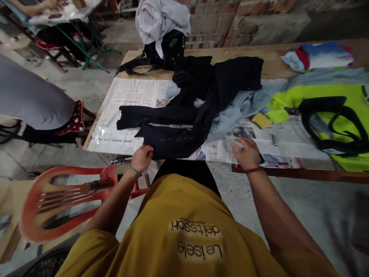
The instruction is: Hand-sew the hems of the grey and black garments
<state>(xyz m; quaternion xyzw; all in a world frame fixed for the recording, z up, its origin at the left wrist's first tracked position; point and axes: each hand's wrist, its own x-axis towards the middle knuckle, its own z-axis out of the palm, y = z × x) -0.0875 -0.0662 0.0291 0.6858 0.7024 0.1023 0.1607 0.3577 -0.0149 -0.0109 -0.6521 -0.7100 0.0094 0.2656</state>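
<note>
A dark navy garment (175, 142) with white basting stitches lies spread over the near edge of the table, its sleeve-like ends pointing left. My left hand (143, 157) is closed on the lower left corner of this cloth, thumb and fingers pinched together. Over the newspaper to the right, my right hand (248, 154) has curled fingers at a blurred, clear-looking item that I cannot make out. A small dark blue thing shows partly behind that wrist. Grey-blue cloth (239, 109) lies beneath the dark garment.
Newspaper (115, 92) covers the wooden table. A yellow sponge-like piece (261, 120), a small grey cylinder (275, 139) and a neon-yellow garment (323, 96) with black straps lie right. A black bag (167, 50) stands at the back. A red chair (69, 196) is left; people sit beyond.
</note>
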